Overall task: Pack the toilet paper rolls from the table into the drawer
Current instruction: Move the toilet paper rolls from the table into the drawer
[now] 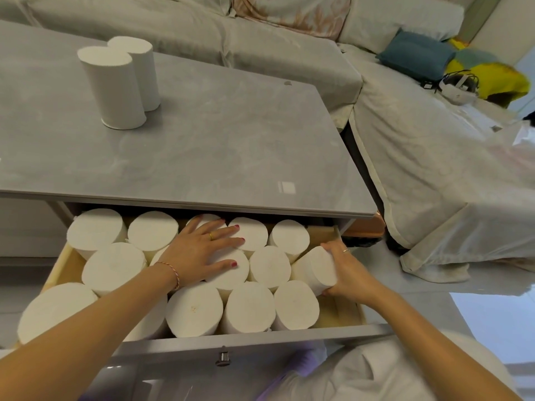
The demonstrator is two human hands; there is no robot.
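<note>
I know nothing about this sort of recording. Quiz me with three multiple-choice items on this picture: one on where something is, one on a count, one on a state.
1. Where does the tilted roll held by the right hand sit?
A. at the drawer's right side
B. on the sofa
C. on the floor

2. How many toilet paper rolls stand on the table?
A. none
B. two
C. five

3. What state is the drawer in?
A. shut
B. pulled open, nearly full
C. pulled open, empty

Answers:
1 A: the right hand grips it beside the drawer's right wall.
2 B: the front roll and the back roll stand upright together.
3 B: upright rolls fill it, and the left hand lies flat on them.
</note>
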